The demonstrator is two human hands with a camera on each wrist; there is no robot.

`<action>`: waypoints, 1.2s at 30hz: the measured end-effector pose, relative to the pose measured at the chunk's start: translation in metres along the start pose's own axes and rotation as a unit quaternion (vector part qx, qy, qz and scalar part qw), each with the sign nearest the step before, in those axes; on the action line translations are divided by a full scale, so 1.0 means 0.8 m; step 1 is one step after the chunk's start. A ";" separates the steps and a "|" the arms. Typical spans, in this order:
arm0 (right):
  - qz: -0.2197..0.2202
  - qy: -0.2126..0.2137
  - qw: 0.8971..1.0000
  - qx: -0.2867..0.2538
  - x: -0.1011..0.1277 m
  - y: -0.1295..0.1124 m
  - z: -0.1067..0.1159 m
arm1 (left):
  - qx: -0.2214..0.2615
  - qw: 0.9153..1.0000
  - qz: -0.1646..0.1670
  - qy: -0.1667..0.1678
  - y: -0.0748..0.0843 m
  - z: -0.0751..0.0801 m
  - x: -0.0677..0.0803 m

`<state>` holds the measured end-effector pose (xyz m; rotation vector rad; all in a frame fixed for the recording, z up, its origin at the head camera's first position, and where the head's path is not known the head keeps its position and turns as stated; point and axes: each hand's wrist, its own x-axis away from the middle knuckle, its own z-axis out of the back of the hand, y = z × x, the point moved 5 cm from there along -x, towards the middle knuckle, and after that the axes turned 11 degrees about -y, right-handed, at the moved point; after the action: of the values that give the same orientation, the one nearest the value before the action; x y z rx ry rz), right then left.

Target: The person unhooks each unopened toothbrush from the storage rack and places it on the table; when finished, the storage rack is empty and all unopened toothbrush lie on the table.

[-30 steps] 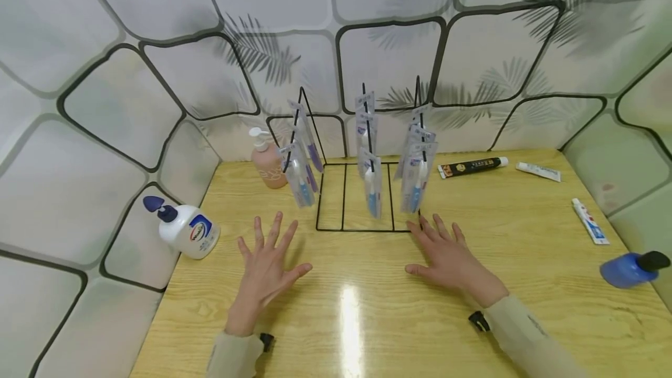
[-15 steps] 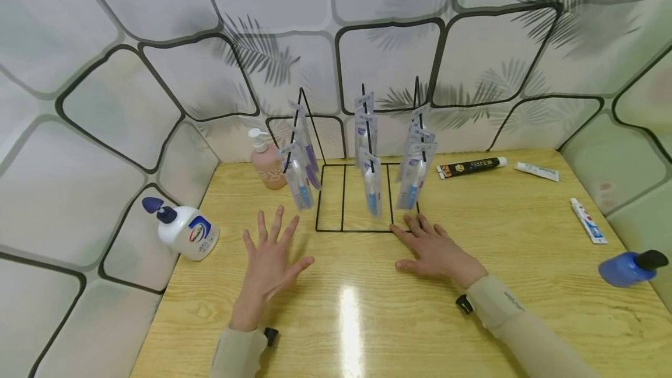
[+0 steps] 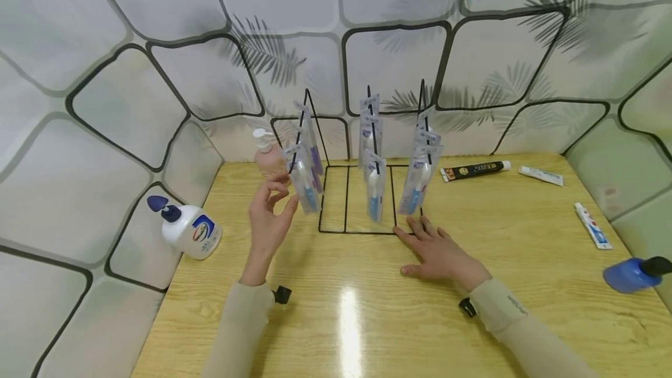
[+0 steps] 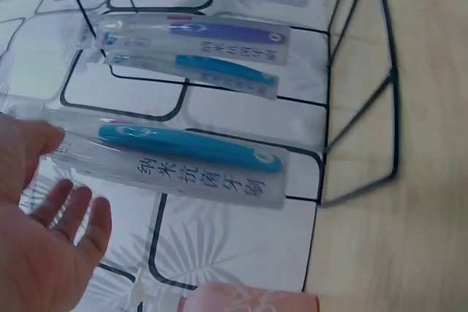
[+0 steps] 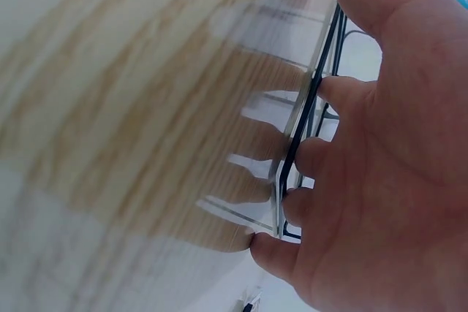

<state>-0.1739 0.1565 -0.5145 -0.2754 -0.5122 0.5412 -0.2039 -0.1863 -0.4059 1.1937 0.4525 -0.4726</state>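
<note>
The clear plastic toothbrush pack with a blue-handled brush inside (image 3: 306, 186) hangs at the front of the left prong of the black wire display rack (image 3: 346, 203), a little left of the head view's centre, and its top and hook are hard to make out behind the packs stacked above it. In the left wrist view the same pack (image 4: 191, 158) lies across the middle of the frame, with printed characters along its lower edge, and more packs sit above it, the topmost cut off by the frame's upper edge. The left hand (image 3: 269, 214) is raised beside the pack, fingers loosely bent and spread, the fingertips (image 3: 280, 182) at its left edge; whether they actually touch the plastic I cannot tell (the wrist view shows the thumb right against the pack's end). It grips nothing. A second ago this hand lay flat on the light wooden table (image 3: 525, 261); it has since lifted up to the pack. The right hand (image 3: 438, 252) has stayed flat on the table, fingers straight, its fingertips (image 5: 303, 158) at the rack's front base wire, though that view is blurred. A pink pump bottle (image 3: 266, 156) stands just behind the left hand, partly hidden by it.
</note>
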 end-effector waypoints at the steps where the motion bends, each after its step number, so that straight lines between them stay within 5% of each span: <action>1: -0.001 -0.001 1.000 0.002 0.000 0.001 -0.001 | 0.032 0.999 -0.012 -0.004 0.001 -0.003 -0.006; 5: -0.004 -0.006 1.000 0.008 -0.002 0.005 -0.002 | 0.081 0.995 -0.057 0.000 0.003 -0.012 -0.022; 13: 0.000 -0.004 1.000 -0.004 0.000 0.000 -0.001 | 0.094 0.992 -0.070 0.046 0.009 -0.027 -0.035; 22: 0.004 0.000 1.000 0.000 0.000 -0.002 0.000 | 0.096 0.992 -0.079 -0.022 0.022 -0.049 -0.031; 29: -0.001 -0.007 1.000 0.008 -0.001 0.000 -0.001 | 0.070 0.993 -0.005 -0.100 0.010 -0.062 -0.001; 36: -0.003 -0.012 1.000 0.000 -0.001 0.002 -0.001 | 0.003 0.976 0.137 -0.169 -0.024 -0.055 0.041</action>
<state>-0.1749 0.1571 -0.5159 -0.2675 -0.5366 0.5401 -0.1917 -0.1540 -0.4523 1.1336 -0.0067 -0.4271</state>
